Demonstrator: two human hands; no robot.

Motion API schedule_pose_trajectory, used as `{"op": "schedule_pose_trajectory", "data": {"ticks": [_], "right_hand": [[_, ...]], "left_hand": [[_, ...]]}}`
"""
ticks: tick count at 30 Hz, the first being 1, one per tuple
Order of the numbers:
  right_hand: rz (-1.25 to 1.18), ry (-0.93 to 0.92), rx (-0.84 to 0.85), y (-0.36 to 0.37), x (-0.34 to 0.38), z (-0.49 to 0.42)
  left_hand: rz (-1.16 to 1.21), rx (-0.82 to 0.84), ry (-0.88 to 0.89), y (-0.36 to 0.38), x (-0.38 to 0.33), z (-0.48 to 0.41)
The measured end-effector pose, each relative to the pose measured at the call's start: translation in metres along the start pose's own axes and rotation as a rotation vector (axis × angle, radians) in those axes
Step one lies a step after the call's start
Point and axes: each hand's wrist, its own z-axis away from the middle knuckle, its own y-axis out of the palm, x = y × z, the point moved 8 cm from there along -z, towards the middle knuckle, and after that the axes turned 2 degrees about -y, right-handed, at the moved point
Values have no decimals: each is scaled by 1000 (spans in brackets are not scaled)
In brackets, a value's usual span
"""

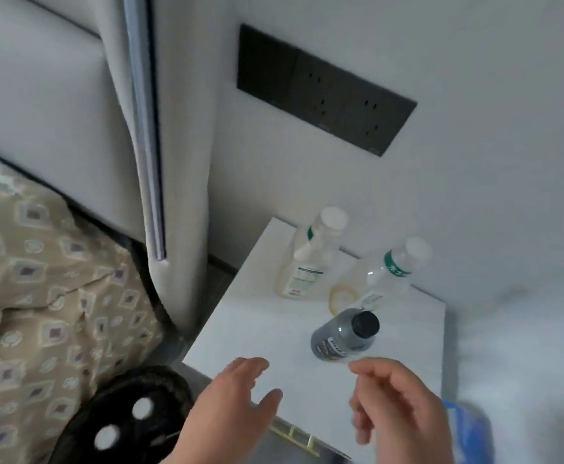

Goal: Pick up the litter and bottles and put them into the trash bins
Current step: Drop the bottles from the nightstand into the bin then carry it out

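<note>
a white bedside table [257, 329] stood against the pale wall, just right of a padded grey headboard [180, 162]. three bottles were on its far right part. a cream-coloured bottle with a white cap [310, 259] stood farthest back and to the left. just right of it was a clear bottle with a green label band [384, 279], its white cap pointing far and right; whether it stood or lay on its side could not be told. nearer, and touching or almost touching the clear one's base, stood a dark grey bottle with a black cap [344, 336].

the left hand [230, 406] hovered over the near edge of the table, fingers straight and spread, holding nothing. the right hand [397, 406], blurred, hung just near of the dark grey bottle with its fingers loosely bent and nothing between them; it touched no bottle.

on the wall above the table sat a black socket panel [324, 88]. to the left lay beige bedding with a square pattern [39, 279]. at the near left, beside the table, was a black object with white dots [123, 420]. something blue [468, 426] showed at the near right, behind the right hand, too blurred to name.
</note>
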Motion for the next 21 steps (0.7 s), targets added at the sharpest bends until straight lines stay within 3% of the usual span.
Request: {"op": "schedule_pose_trajectory", "data": {"ticks": [3, 5, 9, 11, 17, 21], "right_hand": [[91, -200, -214, -44, 14, -13], [100, -197, -250, -55, 1, -26], [306, -18, -41, -31, -42, -51], [353, 39, 21, -17, -56, -57], [349, 26, 16, -11, -60, -74], [355, 9, 57, -14, -60, -83]], "left_hand": [[-12, 21, 23, 17, -18, -13], [17, -52, 10, 11, -32, -22], [223, -343, -22, -40, -68, -53], [247, -389, -2, -60, -85, -76], [307, -212, 110, -59, -132, -124], [239, -211, 140, -51, -137, -121]]}}
